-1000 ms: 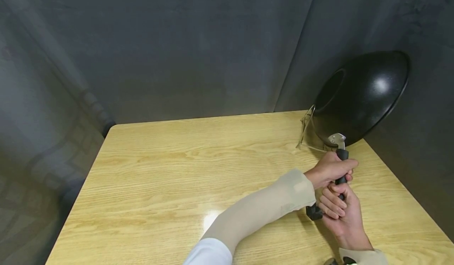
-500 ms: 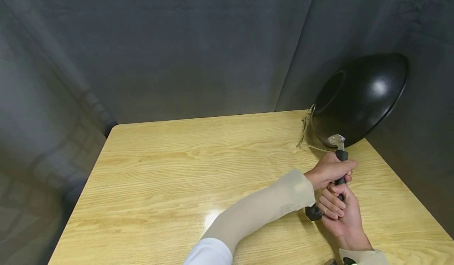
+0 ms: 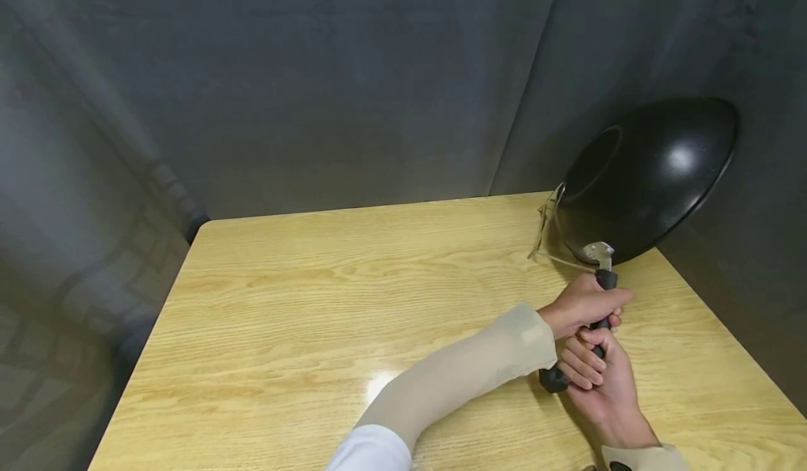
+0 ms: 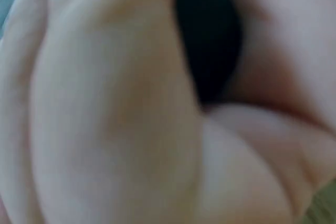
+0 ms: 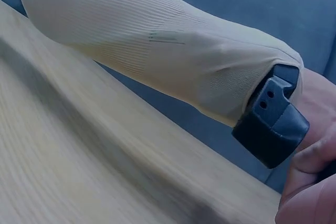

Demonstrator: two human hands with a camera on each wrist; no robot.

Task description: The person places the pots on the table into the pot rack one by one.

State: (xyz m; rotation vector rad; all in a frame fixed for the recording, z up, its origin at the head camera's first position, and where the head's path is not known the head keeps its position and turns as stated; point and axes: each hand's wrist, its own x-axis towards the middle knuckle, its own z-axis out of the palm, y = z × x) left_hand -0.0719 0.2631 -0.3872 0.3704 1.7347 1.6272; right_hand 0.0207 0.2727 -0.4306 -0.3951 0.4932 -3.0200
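A large black wok (image 3: pixel 662 176) stands tipped at the right back, its outer underside towards me and its inside hidden. Its black handle (image 3: pixel 607 279) slants down towards me from a metal bracket. With its fingers wrapped round, my left hand (image 3: pixel 583 304) grips the handle nearer the wok. My right hand (image 3: pixel 605 380) holds it just behind, closer to me. In the left wrist view, curled fingers (image 4: pixel 115 103) surround part of the dark handle (image 4: pixel 207 35). A thin wire stand (image 3: pixel 539 233) is beside the wok's lower left; whether it bears the wok I cannot tell.
Beneath is a light wood-grain table (image 3: pixel 328 303). Dark grey curtains (image 3: pixel 353 92) hang behind it and at both sides. A black device (image 3: pixel 553 378) sits on the underside of the left sleeve's cuff (image 3: pixel 536 338), close to the right hand's fingers.
The wok's upper rim has shifted slightly to the right. Both hands and the handle have moved a little to the left and down. Each hand keeps its hold.
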